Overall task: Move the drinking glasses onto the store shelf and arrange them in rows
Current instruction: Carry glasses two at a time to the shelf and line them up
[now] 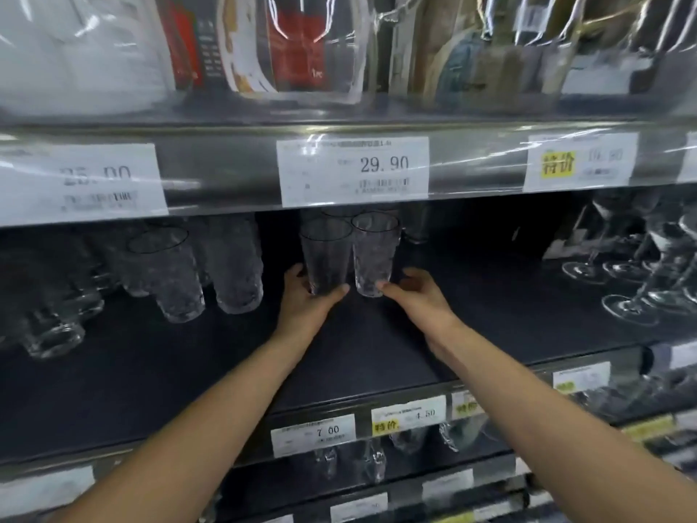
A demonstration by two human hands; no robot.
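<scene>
Your widest opening lies right of the middle pair: the bare dark shelf [490, 296] runs from the right glass [375, 254] to the stemmed glasses [633, 281] at far right. Your right hand [418, 292], holding that glass, takes up its first stretch. The near strip in front of the glasses is bare too. On the left, textured tumblers [177, 273] crowd the shelf. Only a narrow gap separates them from the left glass [326, 254], and your left hand [305, 296], gripping it, fills that gap. More glasses [415, 224] stand just behind the pair. Overhead, the upper shelf's price rail [226, 171] hangs low over the rims.
</scene>
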